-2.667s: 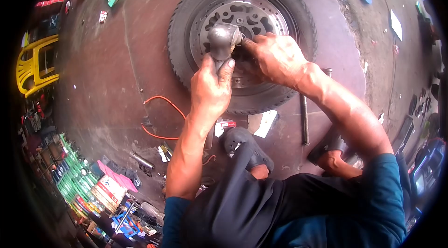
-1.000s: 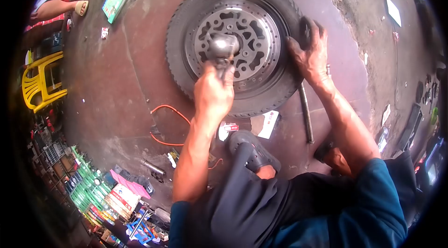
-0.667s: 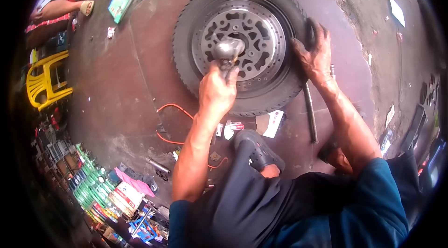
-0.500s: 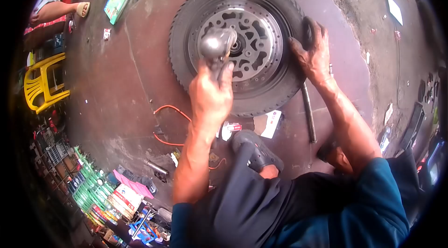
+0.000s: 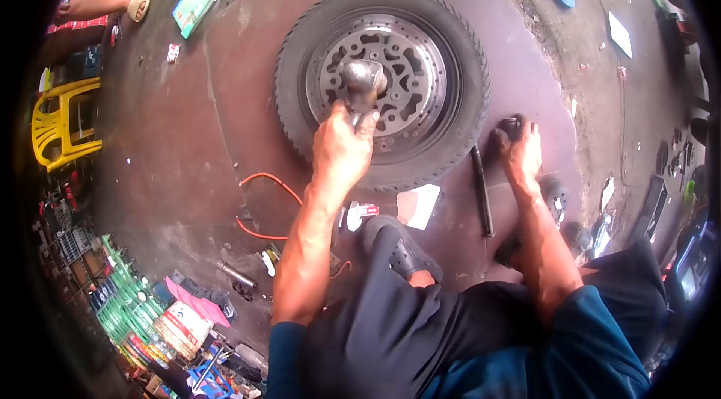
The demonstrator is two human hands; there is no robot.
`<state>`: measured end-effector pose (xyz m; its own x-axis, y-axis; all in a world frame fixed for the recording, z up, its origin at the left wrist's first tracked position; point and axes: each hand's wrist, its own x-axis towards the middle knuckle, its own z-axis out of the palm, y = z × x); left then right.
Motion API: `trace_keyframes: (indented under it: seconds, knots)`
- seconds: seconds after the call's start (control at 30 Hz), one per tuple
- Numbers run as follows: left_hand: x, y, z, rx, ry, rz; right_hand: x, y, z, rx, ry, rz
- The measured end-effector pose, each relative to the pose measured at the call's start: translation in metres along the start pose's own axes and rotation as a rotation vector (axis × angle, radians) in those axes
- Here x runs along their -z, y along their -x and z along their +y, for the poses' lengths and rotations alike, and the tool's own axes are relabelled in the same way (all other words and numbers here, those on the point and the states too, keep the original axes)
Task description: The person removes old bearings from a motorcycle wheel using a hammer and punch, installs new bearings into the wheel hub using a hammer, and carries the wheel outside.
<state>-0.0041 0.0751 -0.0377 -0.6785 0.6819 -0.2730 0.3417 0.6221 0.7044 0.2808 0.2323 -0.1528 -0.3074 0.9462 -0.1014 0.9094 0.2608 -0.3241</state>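
A wheel with a black tyre (image 5: 475, 83) lies flat on the floor, its drilled brake disc (image 5: 420, 68) facing up. Over the hub, my left hand (image 5: 342, 143) is closed round the neck of a hammer-like tool (image 5: 362, 77) with a shiny, rounded metal head, which hides the hub's middle. To the right of the tyre and apart from it is my right hand (image 5: 520, 151), low over the floor. Its fingers curl round a small dark thing I cannot make out. Between that hand and the tyre lies a long dark metal bar (image 5: 482, 192).
Near my shoe (image 5: 402, 249) lie a white paper (image 5: 420, 206) and an orange cord (image 5: 263, 176). A short metal tube (image 5: 239, 274) and a cluttered heap of goods (image 5: 143, 316) are at lower left. A yellow chair (image 5: 64, 125) stands left. Other people's feet show at the upper corners.
My right hand has left the tyre's edge and moved down towards me, its fingers now curled. My left hand with the tool stays over the hub. The view has shifted slightly.
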Motion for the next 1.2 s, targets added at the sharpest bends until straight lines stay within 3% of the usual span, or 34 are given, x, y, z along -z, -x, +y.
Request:
trace_keyframes:
  seconds: [0.03,0.07,0.13,0.17,0.27,0.37,0.47,0.57,0.67,1.07,1.17,1.2]
  knots:
    - [-0.003,0.005,-0.008,-0.058,0.067,0.062,-0.001,-0.001,0.001,0.016,-0.04,-0.003]
    - [-0.008,0.013,-0.016,-0.09,0.401,0.132,-0.005,-0.013,0.004,-0.1,-0.304,-0.062]
    - [0.002,0.03,-0.02,0.011,0.543,0.168,-0.001,-0.026,0.012,-0.352,-0.799,-0.226]
    - [0.009,0.039,-0.021,0.026,0.614,0.194,0.037,-0.034,-0.021,-0.443,-0.873,-0.286]
    - [0.021,0.049,-0.038,0.034,0.521,0.309,0.08,-0.05,-0.094,-0.271,-1.296,-0.349]
    - [0.029,0.057,-0.034,0.14,0.58,0.312,0.082,-0.061,-0.156,0.057,-1.292,-0.603]
    - [0.031,0.064,-0.036,0.185,0.589,0.311,0.05,-0.064,-0.193,0.401,-0.977,-0.507]
    - [0.03,0.069,-0.049,0.143,0.541,0.335,0.047,-0.055,-0.22,0.389,-1.057,-0.622]
    - [0.03,0.072,-0.054,0.091,0.53,0.338,0.026,-0.062,-0.219,0.554,-0.827,-0.524]
    - [0.043,0.067,-0.023,0.052,0.63,0.265,0.017,-0.059,-0.22,0.765,-0.689,-0.418]
    - [0.036,0.056,-0.029,-0.227,0.514,0.374,0.012,-0.057,-0.215,0.744,-0.785,-0.457]
    - [0.036,0.055,-0.029,-0.228,0.5,0.362,0.013,-0.057,-0.215,0.778,-0.75,-0.419]
